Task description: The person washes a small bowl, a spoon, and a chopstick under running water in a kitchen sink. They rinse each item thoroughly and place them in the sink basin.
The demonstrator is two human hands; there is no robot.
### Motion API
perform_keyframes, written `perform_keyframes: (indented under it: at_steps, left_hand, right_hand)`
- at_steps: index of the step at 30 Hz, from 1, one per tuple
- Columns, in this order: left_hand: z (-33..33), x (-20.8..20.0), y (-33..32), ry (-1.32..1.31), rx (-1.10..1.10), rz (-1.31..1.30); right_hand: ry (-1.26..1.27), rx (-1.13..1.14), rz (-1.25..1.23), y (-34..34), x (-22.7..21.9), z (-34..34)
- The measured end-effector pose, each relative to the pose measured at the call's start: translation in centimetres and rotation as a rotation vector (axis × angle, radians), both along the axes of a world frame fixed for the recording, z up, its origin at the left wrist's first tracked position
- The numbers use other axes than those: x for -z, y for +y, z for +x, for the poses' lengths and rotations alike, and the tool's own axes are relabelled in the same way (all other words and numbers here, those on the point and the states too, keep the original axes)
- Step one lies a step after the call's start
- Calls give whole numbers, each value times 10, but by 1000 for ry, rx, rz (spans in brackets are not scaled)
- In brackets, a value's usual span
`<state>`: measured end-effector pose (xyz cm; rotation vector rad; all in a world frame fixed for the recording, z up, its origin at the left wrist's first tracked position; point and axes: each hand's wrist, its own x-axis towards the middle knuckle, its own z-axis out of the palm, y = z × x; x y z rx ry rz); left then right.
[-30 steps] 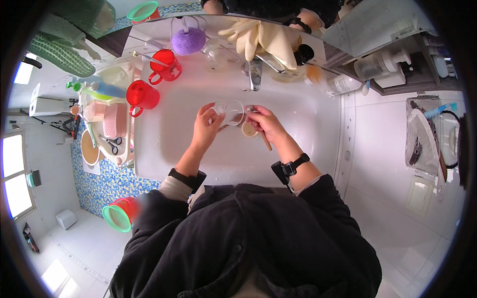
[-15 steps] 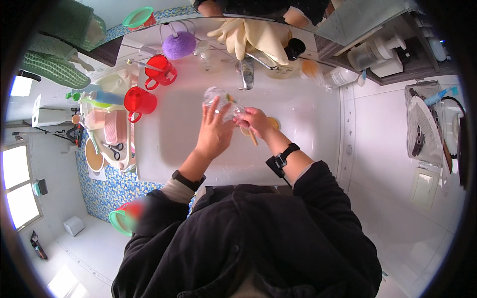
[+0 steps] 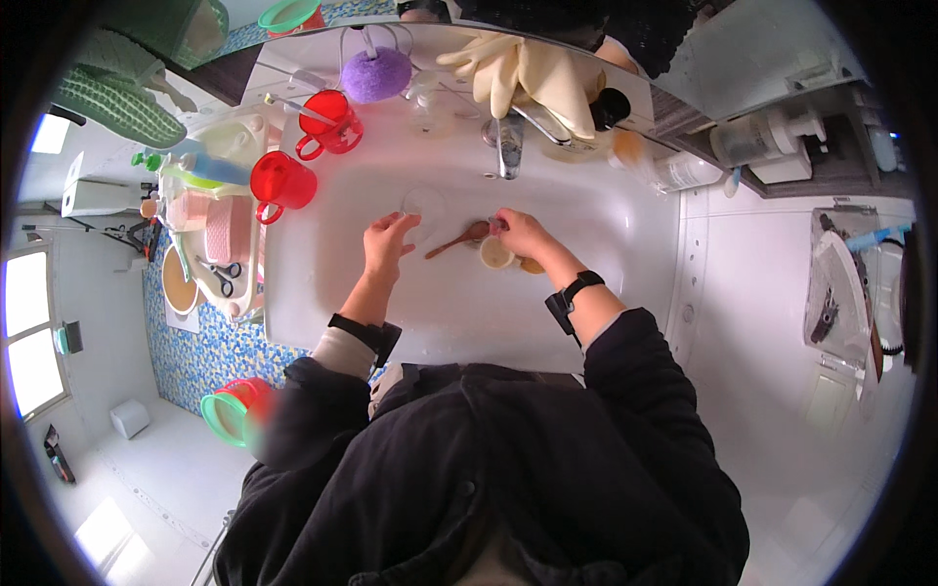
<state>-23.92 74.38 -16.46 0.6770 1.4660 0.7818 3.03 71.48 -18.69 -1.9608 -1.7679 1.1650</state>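
Note:
My left hand [image 3: 388, 244] hovers over the left part of the white sink [image 3: 342, 283], thumb and fingers apart. Close by its fingertips is a clear, round see-through container [image 3: 426, 201], hard to make out against the basin. My right hand [image 3: 521, 232] is closed in a pinch; what sits between its fingertips is too small to name. A brown wooden spoon [image 3: 459, 239] lies slanted in the basin, its bowl end close to those fingertips. Just below them stands a small cream-coloured cup [image 3: 495, 254], with a yellowish round thing [image 3: 532, 266] partly hidden behind my right wrist.
A metal faucet [image 3: 508, 146] rises at the sink's back, cream rubber gloves [image 3: 532, 78] hanging over it. Two red mugs [image 3: 284, 182] and a purple bath puff [image 3: 376, 76] are at the back left. Scissors [image 3: 224, 277] lie on a white rack to the left.
My left hand has drawn away from the clear container it held up. The wooden spoon, whose handle stuck out below my right hand, now lies in the basin. The view has shifted slightly.

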Motion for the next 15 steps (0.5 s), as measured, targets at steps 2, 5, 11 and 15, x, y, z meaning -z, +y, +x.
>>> perform_keyframes:
  at_steps: [2,5,11,15]
  left_hand:
    - [-2,-1,-3,-65,-39,-33]
    - [-3,-7,-6,-108,-58,-69]
    - [5,-17,-11,-44,-118,-44]
    - [2,-25,-11,-15,-60,-30]
  right_hand:
    - [6,-28,3,2,16,-6]
    - [-112,-125,127,2,28,-14]
    - [-292,-288,313,1,36,-49]
    - [-488,-320,327,7,49,-62]
